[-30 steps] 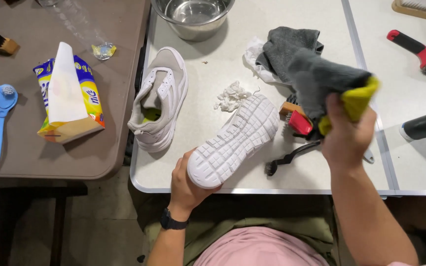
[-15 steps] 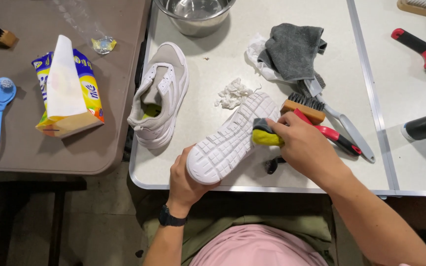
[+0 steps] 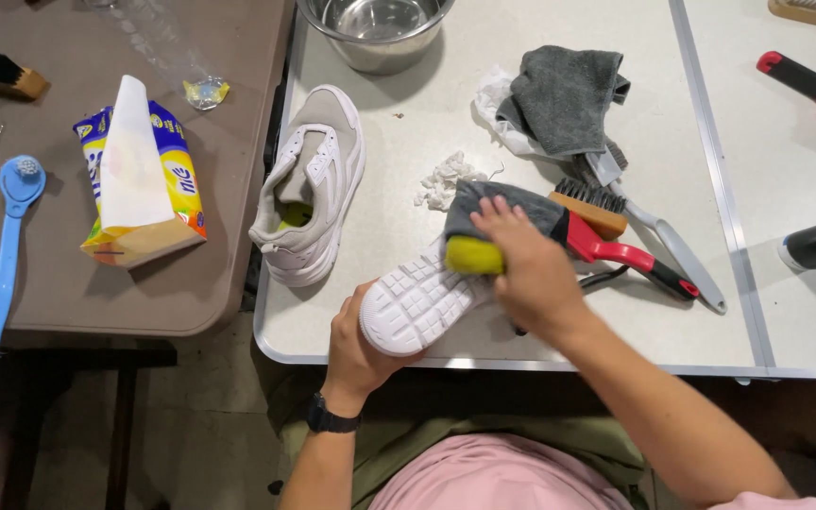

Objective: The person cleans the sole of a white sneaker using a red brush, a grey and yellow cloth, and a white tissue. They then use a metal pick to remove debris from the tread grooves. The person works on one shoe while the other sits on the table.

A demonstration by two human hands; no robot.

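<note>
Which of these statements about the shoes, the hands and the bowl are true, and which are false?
1. The left hand holds a white shoe sole up. True.
2. The right hand presses a red-handled brush on the sole. False: it presses a yellow and grey sponge; the red-handled brush lies beside it.
3. The second shoe lies on the white table. True.
4. The metal bowl stands on the brown table. False: it stands on the white table.
</note>
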